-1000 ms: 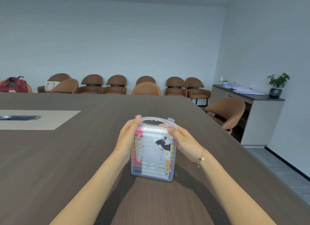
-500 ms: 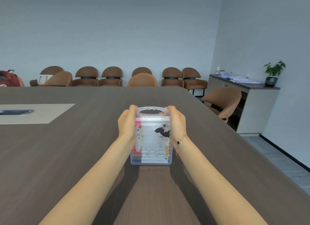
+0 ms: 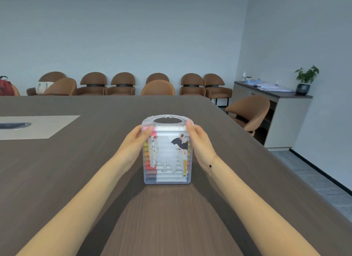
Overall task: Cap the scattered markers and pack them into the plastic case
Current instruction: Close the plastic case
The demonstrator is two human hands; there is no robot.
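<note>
surface: dark wood table | on it: closed plastic case of markers, lying flat

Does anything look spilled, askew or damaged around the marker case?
Nothing stands out. The plastic case sits square on the table, lid closed, markers stacked neatly inside. The left hand and right hand grip its sides. No loose markers show.

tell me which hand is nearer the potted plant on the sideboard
Right. The right hand grips the case's right side, the side toward the potted plant; the left hand grips the case's far side from it.
</note>
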